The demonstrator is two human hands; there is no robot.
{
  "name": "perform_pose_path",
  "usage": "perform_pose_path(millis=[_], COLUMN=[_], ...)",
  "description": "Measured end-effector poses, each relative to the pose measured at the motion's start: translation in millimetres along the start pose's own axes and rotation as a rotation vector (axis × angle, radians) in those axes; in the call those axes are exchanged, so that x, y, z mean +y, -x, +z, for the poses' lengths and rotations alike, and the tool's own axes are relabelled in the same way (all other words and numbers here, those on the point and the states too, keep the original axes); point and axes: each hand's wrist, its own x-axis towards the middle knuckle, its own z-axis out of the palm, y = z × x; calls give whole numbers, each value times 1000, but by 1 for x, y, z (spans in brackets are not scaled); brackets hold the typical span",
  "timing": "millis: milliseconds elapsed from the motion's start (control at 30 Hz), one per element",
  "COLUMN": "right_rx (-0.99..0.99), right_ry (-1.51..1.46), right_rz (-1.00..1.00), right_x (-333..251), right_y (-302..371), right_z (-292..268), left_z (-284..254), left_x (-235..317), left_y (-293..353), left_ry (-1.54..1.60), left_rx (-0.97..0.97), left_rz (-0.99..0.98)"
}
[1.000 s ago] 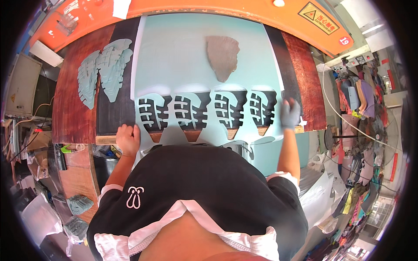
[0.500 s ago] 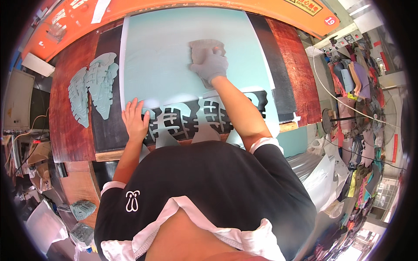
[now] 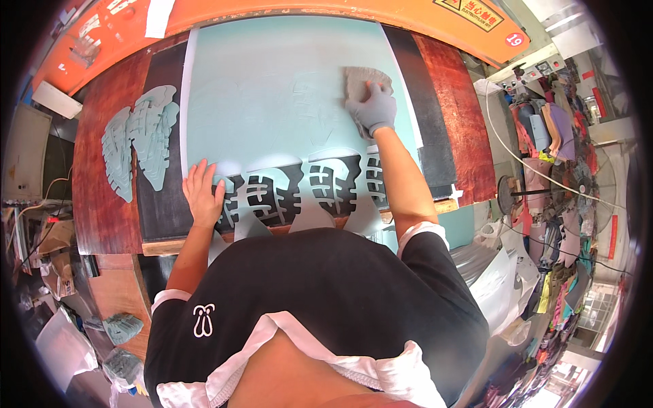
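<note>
My right hand (image 3: 374, 111), in a grey glove, grips a grey-brown cutting die (image 3: 368, 80). The die rests on a pale green sheet (image 3: 252, 95), close to the sheet's right edge. My bare left hand (image 3: 203, 194) lies flat with fingers spread at the sheet's front left corner. Between my arms, the front strip of the sheet has several slotted cut-out openings (image 3: 270, 190), with the black board showing through. Faint outlines mark the sheet left of the die.
Stacks of pale green slotted cut pieces (image 3: 151, 132) lie on the left of the black board (image 3: 163, 211). An orange machine beam (image 3: 286, 8) spans the far side. Reddish-brown boards (image 3: 457, 115) flank the work surface. A fan (image 3: 507, 195) and hanging cloth pieces (image 3: 537, 204) stand at right.
My right hand has moved right with the cutting die, from the sheet's middle to near its right edge. Faint outlines now show where the die was. My left hand stays at the corner.
</note>
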Motion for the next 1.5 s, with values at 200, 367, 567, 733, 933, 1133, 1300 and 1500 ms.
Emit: perform_pose_path(millis=[200, 367, 567, 733, 933, 1133, 1300, 1500], right_rx=[-32, -45, -24, 102, 346, 627, 637, 668], right_ry=[82, 78, -134, -38, 66, -262, -248, 26], right_rz=[-37, -40, -81, 48, 240, 262, 255, 4], right_x=[3, 5, 43, 128, 213, 222, 215, 201], right_y=[6, 2, -4, 70, 181, 176, 165, 161], right_z=[0, -2, 0, -38, -19, 0, -8, -52], left_z=[-2, -1, -15, -51, -42, -27, -27, -34], left_x=[0, 2, 0, -23, -36, -34, -31, -24], left_y=[3, -4, -4, 32, 83, 79, 77, 91], left_ry=[7, -8, 79, 157, 250, 319, 228, 177], left_rx=[-12, 15, -54, 68, 65, 232, 256, 312], left_rz=[2, 16, 28, -32, -315, -202, -176, -297])
